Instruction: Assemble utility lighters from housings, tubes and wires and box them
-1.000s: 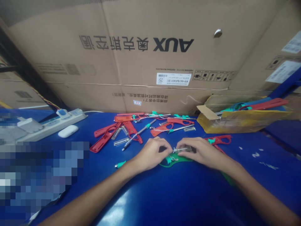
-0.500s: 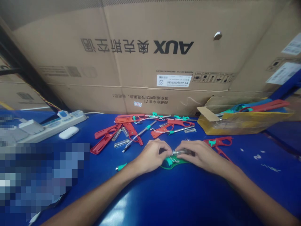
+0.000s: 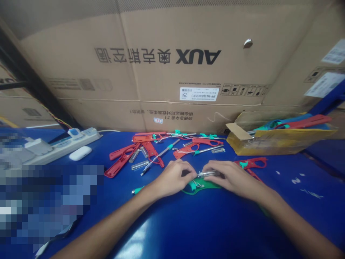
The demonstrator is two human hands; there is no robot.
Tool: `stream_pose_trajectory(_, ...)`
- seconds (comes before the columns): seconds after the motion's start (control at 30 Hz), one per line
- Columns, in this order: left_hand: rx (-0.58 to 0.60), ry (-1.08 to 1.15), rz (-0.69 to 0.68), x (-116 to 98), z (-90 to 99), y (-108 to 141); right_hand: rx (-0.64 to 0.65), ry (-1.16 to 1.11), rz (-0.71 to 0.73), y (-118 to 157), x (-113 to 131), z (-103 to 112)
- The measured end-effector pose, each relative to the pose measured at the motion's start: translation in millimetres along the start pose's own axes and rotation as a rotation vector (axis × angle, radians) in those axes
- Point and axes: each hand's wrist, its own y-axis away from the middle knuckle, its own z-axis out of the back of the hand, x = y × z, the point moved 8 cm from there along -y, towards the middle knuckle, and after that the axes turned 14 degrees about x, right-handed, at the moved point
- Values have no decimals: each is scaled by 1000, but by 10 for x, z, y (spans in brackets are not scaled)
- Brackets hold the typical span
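My right hand [image 3: 230, 175] pinches a small clear fuel tank [image 3: 208, 173] with a metallic end, lying sideways between thumb and fingers. The fingertips of my left hand [image 3: 176, 178] are closed at the tank's left end, by a small whitish piece; what they grip is too small to make out. Just under both hands lies a green lighter handle half [image 3: 191, 190], with a teal part and thin white wires in it. My hands cover parts of it. A metal tube end with a green collar [image 3: 138, 190] shows beyond my left forearm.
Red lighter handle halves [image 3: 122, 163], clear tanks [image 3: 140, 165] and metal lighter tubes [image 3: 169, 146] lie behind my hands. More red halves [image 3: 253, 163] are at right. A yellow-taped carton [image 3: 269, 144] holds parts. At left are a power strip [image 3: 64, 145] and a white case [image 3: 80, 153].
My hands stay almost in place, the right one still pinching the tank and the left at its end. The view has shifted slightly.
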Motion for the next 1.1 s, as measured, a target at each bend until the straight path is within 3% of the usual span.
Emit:
stream_pose_trajectory(0.6, 13, 174, 37, 146, -33, -5, 29, -90, 14, -37, -42, -90)
stream_pose_trajectory(1.1, 4, 146, 51, 122, -17, -4, 17, -24, -34, -59, 10, -87)
